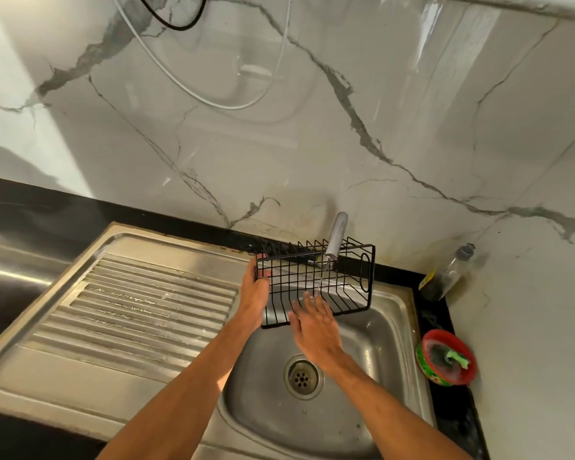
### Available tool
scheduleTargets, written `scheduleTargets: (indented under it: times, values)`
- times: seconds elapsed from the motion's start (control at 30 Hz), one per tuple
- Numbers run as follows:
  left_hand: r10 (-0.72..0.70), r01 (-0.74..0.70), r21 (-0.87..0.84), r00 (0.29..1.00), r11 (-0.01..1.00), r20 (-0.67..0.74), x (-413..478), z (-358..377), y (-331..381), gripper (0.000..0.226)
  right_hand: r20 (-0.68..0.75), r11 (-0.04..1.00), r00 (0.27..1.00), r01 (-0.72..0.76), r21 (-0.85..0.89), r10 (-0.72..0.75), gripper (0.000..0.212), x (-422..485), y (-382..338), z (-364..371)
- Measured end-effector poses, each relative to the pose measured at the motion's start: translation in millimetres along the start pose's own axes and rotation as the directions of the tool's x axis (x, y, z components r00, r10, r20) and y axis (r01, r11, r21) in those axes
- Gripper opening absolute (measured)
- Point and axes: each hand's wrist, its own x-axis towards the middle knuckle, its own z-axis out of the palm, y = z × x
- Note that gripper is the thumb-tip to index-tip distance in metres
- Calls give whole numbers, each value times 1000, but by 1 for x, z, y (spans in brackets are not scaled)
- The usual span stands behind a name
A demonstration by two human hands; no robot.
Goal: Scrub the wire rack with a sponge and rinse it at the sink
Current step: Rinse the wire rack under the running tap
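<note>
Marble-pattern wall (pixel 312 144) backs a black countertop (pixel 30 207). A stainless steel sink (pixel 375 333) is set into it, with a ribbed drainboard (pixel 146 293) on the left. The black wire rack (pixel 316 280) is held above the basin, directly under the tap (pixel 336 235). A thin water stream (pixel 322 277) falls through it. The left hand (pixel 254 295) grasps the rack's left end, fingers wrapped round the frame. The right hand (pixel 316 330) is flat, fingers extended and spread, tips at the lower wires. A red bowl (pixel 442 335) on the right counter holds a green sponge (pixel 458 358).
</note>
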Motion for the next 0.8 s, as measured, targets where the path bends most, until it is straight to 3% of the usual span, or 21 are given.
scheduleTargets:
  times: [0.17,0.3,0.4,0.57,0.63,0.73,0.8]
  values:
    - [-47,49,-85,999,995,26,-10,9,2,51,-164,993,980,-106,42,111,45,2,2,-8]
    - [-79,87,-121,995,989,68,-6,15,-4,53,-126,994,986,109,12,-106,39,-8,-16,4]
    - [-94,104,-113,992,988,89,-5,15,0,51,-119,989,993,1,146,16,40,2,-4,-12]
    - [-51,61,-108,995,992,90,4,20,2,47,147,995,984,99,7,-99,48,2,-21,-13]
    - [-63,74,-112,993,991,98,4,20,3,47,176,985,970,172,-14,-167,45,-7,-13,-18]
    - [-109,128,-148,985,981,134,-1,21,2,47,103,975,994,1,221,-24,42,-1,-2,-43]
    - [-129,149,-138,981,979,146,-1,25,0,47,-80,984,994,-64,166,78,35,12,3,-49]
